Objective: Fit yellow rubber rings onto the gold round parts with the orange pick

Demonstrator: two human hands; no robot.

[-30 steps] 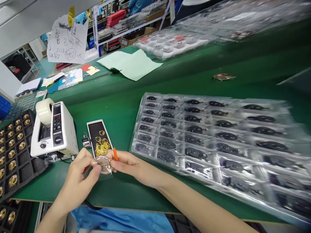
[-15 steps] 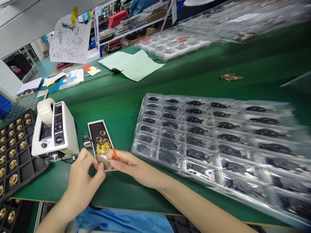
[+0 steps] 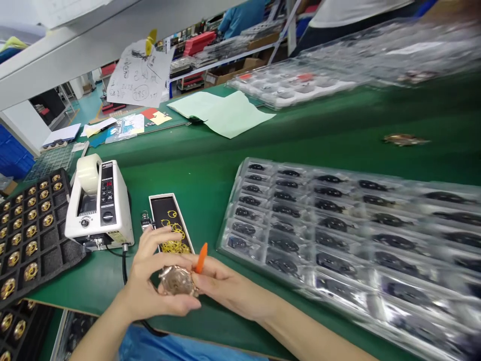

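My left hand (image 3: 150,281) curls its thumb and fingers round a round, shiny watch case (image 3: 176,281) covered with clear film. Its edge looks gold; the face is blurred behind the film. My right hand (image 3: 221,286) meets it from the other side, with thumb and fingers pinched at the case's right edge. An orange pointed stick (image 3: 202,258) juts up from between the right fingers. Just behind the hands lies a white-edged box (image 3: 154,206) with a pile of yellow rings (image 3: 175,245), partly covered by my left fingers.
At left stand a tape dispenser (image 3: 108,220) and a black foam tray (image 3: 52,256) of gold round parts. A small metal piece (image 3: 146,220) sits beside the box. Clear trays (image 3: 233,235) of dark parts fill the right. Green paper (image 3: 233,118) lies at the back.
The left hand has gone from a fingertip pinch to a wider hold round the watch case. The case appears closer and turned more toward me. The camera view has shifted.
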